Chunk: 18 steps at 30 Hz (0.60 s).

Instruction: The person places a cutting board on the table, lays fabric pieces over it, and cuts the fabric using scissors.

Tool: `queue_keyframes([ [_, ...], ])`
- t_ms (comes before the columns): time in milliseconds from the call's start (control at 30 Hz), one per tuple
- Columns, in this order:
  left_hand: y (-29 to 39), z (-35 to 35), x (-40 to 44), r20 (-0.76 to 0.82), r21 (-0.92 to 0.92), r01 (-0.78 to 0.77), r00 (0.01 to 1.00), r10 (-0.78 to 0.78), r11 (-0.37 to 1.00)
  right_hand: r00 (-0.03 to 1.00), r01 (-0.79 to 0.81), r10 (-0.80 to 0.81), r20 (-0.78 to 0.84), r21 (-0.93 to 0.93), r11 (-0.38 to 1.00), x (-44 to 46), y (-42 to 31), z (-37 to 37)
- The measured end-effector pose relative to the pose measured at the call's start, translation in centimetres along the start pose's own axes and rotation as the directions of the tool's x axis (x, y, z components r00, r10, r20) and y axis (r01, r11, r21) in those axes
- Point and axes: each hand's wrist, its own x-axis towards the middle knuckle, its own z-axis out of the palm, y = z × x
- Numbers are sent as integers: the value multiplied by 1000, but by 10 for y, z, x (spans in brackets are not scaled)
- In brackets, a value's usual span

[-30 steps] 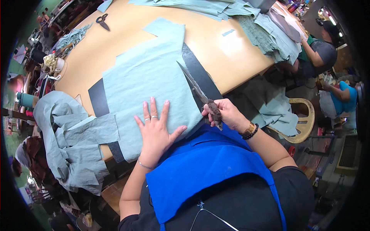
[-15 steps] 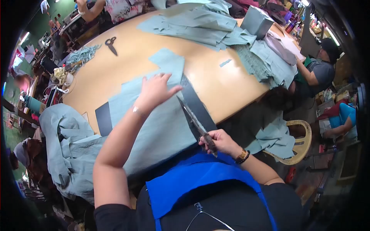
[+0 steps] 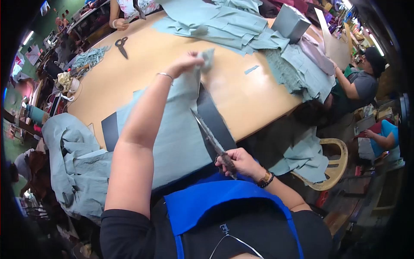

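My left hand [image 3: 186, 63] is closed on the far end of a pale blue-green cloth [image 3: 172, 136], where a flap stands raised and slightly blurred. The cloth lies over a dark flat sheet [image 3: 215, 118] that shows along its right side and at its left corner. My right hand [image 3: 241, 163] grips a pair of scissors [image 3: 211, 138] near the table's front edge. Their blades point away from me along the right edge of the cloth. Fingers cover most of the handles.
Another pair of scissors [image 3: 122, 47] lies at the far left of the table [image 3: 258, 103]. Cut cloth [image 3: 224, 26] is heaped at the back, beside a grey box [image 3: 290, 23]. Draped cloth [image 3: 77, 168] hangs at left; a chair [image 3: 340, 159] holds more. Co-workers sit around.
My left hand has gone from open above the cloth to closed on its far end, moving away from me and lifting the flap. The scissors have shifted slightly left.
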Motion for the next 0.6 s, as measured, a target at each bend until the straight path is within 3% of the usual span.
queue_keyframes([
  [67,1,-20,-15,-110,-295,-186,981,160,937,1000,-3,3,7,46,999,-1,-2,-1],
  [167,-34,-28,-24,-452,80,-398,803,389,914,1000,14,-13,-5,52,999,-1,-3,0],
  [200,-37,-30,-40,-350,326,-355,816,460,876,1000,15,-15,1,51,999,-2,-4,-1],
  [267,-41,-25,-94,-90,741,-286,854,512,608,1000,-21,21,16,33,999,-1,0,-6],
  [367,-51,-9,-151,169,878,-264,952,257,400,1000,6,-6,10,26,1000,-4,-4,-4],
  [467,-61,-2,-172,61,901,-145,975,212,408,1000,-16,16,15,-37,999,-8,-9,-4],
  [600,-59,8,-186,38,907,-122,977,211,402,999,-33,33,5,-65,997,-5,-6,-4],
])
